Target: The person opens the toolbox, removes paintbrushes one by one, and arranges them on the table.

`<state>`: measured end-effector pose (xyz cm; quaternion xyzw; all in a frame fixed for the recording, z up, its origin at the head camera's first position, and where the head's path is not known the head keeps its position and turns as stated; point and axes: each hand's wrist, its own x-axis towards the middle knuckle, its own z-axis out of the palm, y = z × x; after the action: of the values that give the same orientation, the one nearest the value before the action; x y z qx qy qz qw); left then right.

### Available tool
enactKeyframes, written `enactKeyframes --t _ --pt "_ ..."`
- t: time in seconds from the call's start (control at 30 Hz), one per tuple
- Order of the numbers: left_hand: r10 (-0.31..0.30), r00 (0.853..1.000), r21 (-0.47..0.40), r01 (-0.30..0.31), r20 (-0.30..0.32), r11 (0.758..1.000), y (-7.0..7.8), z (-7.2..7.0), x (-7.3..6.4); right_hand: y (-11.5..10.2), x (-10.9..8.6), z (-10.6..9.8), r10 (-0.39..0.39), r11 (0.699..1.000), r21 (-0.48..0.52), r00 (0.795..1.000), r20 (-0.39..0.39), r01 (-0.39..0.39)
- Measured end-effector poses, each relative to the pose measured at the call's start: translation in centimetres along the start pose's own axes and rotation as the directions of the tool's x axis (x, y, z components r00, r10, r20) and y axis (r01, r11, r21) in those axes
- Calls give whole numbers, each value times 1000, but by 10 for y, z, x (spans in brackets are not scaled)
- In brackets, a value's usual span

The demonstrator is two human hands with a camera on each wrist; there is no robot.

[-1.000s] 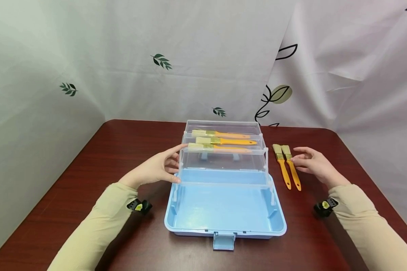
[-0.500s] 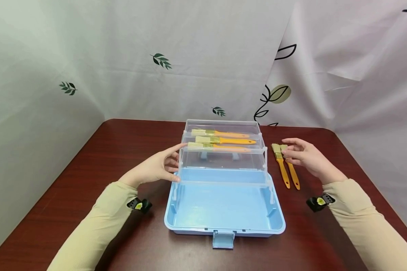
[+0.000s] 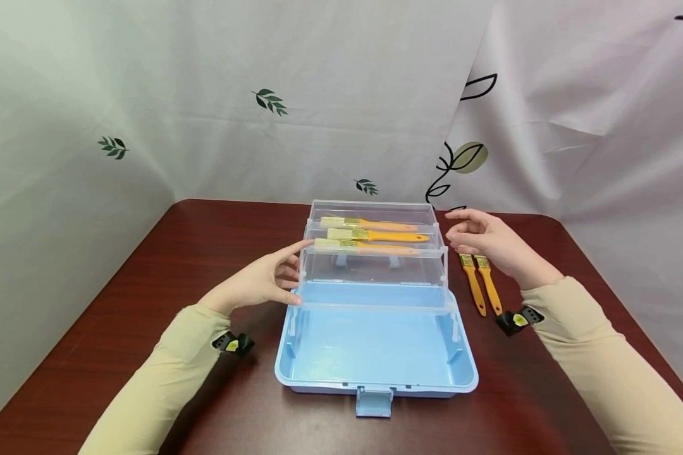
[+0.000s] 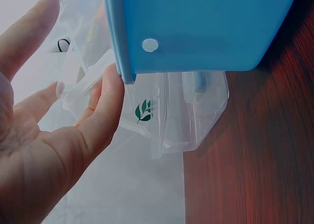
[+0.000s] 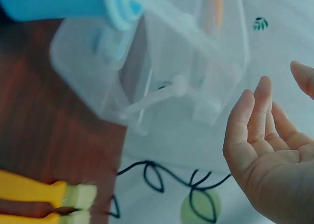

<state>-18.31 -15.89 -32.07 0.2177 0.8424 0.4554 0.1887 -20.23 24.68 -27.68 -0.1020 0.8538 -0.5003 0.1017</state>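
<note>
A light blue toolbox [image 3: 375, 387] stands with its clear plastic trays [image 3: 375, 265] raised in steps at the back. Three paintbrushes with pale bristles and orange handles lie in the trays, the middle brush [image 3: 378, 236] among them. My left hand [image 3: 264, 278] grips the left end of the front tray, thumb low and index finger at the upper edge. My right hand [image 3: 486, 243], holding nothing, hovers at the right of the trays with loosely bent fingers. Below it two more paintbrushes [image 3: 474, 287] lie side by side on the table, their bristles hidden in the head view.
The dark red wooden table [image 3: 222, 230] carries the box. A white cloth [image 3: 205, 95] with leaf prints hangs behind and at the sides. The box's front latch [image 3: 374, 402] hangs down toward the near edge.
My right hand has moved left and away from me, from beside the two loose paintbrushes to the trays' right end. My left hand has stayed at the tray.
</note>
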Motion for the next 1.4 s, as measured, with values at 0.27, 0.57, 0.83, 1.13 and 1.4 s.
enactKeyframes --t 0.27,0.57,0.83,1.13,1.4 --pt "11 1000 -1 -11 2 1000 0 0 -1 -27 16 12 -59 992 -113 997 49 64" --pt "17 1000 -1 -17 0 1000 -1 -1 1 -48 43 29 -76 938 -322 981 179 131" --pt "8 1000 6 -8 0 1000 -2 -1 1 -57 57 46 -66 897 -403 955 289 183" --pt "7 1000 4 -7 2 1000 -2 -1 2 -62 63 60 -61 827 -509 938 340 238" --pt "4 1000 -4 -4 3 1000 -2 0 1 -60 67 63 -74 778 -560 927 366 284"
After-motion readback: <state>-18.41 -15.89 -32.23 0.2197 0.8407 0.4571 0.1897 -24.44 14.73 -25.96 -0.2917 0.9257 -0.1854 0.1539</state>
